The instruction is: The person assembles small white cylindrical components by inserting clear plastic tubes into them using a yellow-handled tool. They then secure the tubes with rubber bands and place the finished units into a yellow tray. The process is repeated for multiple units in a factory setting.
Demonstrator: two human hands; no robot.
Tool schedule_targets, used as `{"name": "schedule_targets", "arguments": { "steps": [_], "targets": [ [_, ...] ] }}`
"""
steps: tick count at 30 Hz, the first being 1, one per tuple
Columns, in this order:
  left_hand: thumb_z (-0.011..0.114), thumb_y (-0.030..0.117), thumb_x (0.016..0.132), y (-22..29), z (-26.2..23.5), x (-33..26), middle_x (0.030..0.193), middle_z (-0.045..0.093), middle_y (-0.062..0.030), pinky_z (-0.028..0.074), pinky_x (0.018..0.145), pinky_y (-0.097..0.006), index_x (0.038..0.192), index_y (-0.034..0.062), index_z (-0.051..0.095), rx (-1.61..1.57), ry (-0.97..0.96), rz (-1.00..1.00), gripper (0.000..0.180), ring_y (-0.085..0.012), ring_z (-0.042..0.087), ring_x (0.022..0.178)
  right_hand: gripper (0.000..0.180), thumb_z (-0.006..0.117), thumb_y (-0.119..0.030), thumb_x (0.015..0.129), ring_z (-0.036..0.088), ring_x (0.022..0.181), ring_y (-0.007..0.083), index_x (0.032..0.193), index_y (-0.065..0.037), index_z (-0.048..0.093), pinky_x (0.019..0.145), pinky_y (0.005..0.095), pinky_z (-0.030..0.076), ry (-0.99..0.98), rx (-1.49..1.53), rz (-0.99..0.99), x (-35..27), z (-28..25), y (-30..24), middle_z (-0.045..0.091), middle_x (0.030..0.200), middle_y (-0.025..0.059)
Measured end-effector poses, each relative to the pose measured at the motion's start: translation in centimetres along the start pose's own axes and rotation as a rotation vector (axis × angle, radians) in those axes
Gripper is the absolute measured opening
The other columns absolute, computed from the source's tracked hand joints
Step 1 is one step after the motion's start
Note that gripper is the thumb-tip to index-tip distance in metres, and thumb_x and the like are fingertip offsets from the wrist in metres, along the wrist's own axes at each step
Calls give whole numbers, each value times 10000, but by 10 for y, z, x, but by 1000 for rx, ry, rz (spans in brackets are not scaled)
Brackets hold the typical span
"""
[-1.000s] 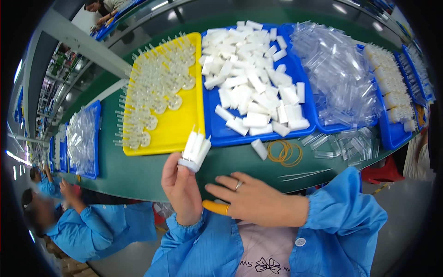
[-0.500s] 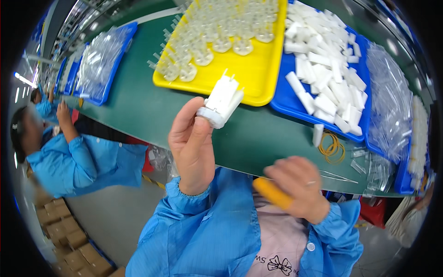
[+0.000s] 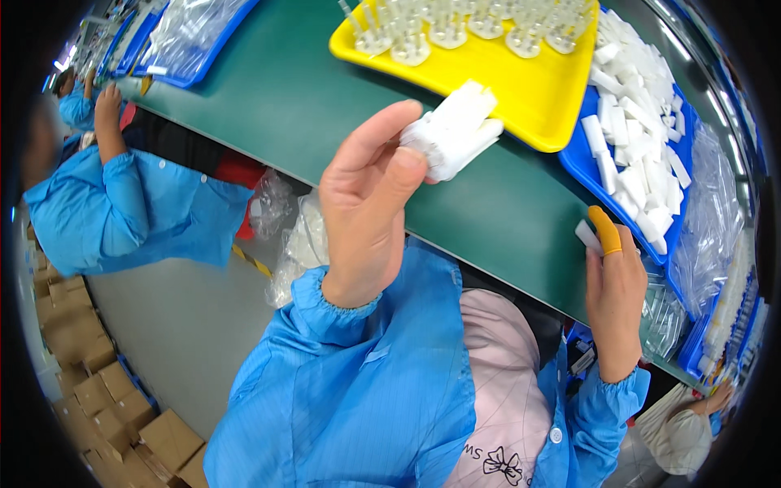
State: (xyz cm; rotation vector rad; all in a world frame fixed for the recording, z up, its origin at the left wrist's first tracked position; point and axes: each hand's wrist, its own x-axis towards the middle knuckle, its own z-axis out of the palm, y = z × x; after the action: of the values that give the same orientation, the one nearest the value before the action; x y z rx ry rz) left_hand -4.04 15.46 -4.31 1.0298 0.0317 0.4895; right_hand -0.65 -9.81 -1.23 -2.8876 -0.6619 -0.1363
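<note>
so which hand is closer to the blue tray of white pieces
Right. The right hand reaches the blue tray's near edge; the left hand holds a white bundle farther left.

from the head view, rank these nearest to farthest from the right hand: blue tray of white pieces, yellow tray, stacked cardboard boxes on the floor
1. The blue tray of white pieces, just above the right hand, whose fingertips touch a loose white piece by its edge.
2. The yellow tray, farther up and left on the green table.
3. The cardboard boxes, far left on the floor.
</note>
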Motion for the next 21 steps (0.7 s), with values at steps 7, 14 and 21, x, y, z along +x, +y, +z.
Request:
{"name": "schedule_targets", "arguments": {
  "steps": [7,14,21],
  "targets": [
    [620,138,893,15,-16,-9,1100,623,-79,464,819,-283,1269,24,520,-43,9,27,405,-143,582,975,277,600,9,760,565,733,309,1036,39,605,613,413,440,-149,-204,-191,1,-11,-16,508,886,149],
    [640,85,875,31,-23,-16,1024,642,-66,488,772,-243,1200,-2,571,-155,85,81,343,-111,592,902,157,673,-13,743,531,600,239,863,27,578,549,344,416,-77,140,-81,-2,-17,-15,531,738,114],
    [638,104,877,44,-40,-25,1048,631,-75,472,792,-261,1219,0,558,-171,59,108,366,-128,580,936,190,576,-94,897,457,520,75,1060,-11,628,514,208,359,-18,764,328,-18,-22,9,548,661,-4]
  ]
}}
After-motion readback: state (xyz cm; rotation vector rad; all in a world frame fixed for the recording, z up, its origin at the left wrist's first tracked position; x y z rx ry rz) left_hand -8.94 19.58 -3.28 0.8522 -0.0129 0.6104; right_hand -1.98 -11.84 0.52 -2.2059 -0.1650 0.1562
